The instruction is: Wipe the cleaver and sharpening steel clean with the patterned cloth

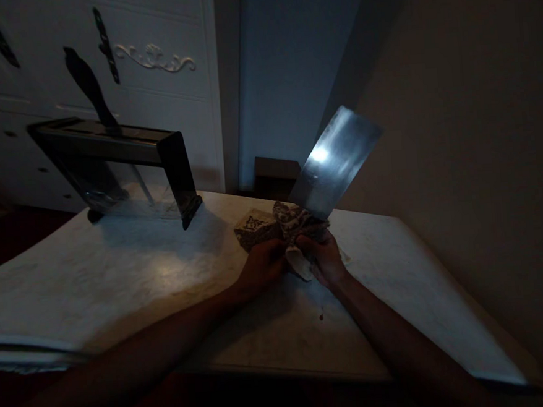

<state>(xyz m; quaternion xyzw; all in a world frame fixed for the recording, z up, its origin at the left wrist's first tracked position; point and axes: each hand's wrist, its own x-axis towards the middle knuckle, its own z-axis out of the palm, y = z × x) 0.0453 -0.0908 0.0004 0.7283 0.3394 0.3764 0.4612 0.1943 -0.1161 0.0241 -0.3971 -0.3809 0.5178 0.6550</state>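
A cleaver (pixel 338 158) with a broad, shiny rectangular blade points up and to the right. A brown patterned cloth (pixel 293 217) is bunched around its lower end, so its handle is hidden. My right hand (pixel 324 255) is closed on the cloth at the cleaver's base, with the thumb on top. From the left, my left hand (pixel 268 259) grips the cloth's near side; its fingertips are partly hidden. A pale flap of cloth hangs between both hands. Just left of the cloth lies a small block-shaped item (pixel 257 226) with a dark printed pattern on its light top.
A black-framed, clear-sided knife holder (pixel 170 151) stands at the left of the white tabletop (pixel 164 267), with a black-handled knife (pixel 87 80) in it. White cabinet doors (pixel 161 25) rise behind. A wall (pixel 470 121) borders the right side. A dark box (pixel 276 169) sits beyond the table.
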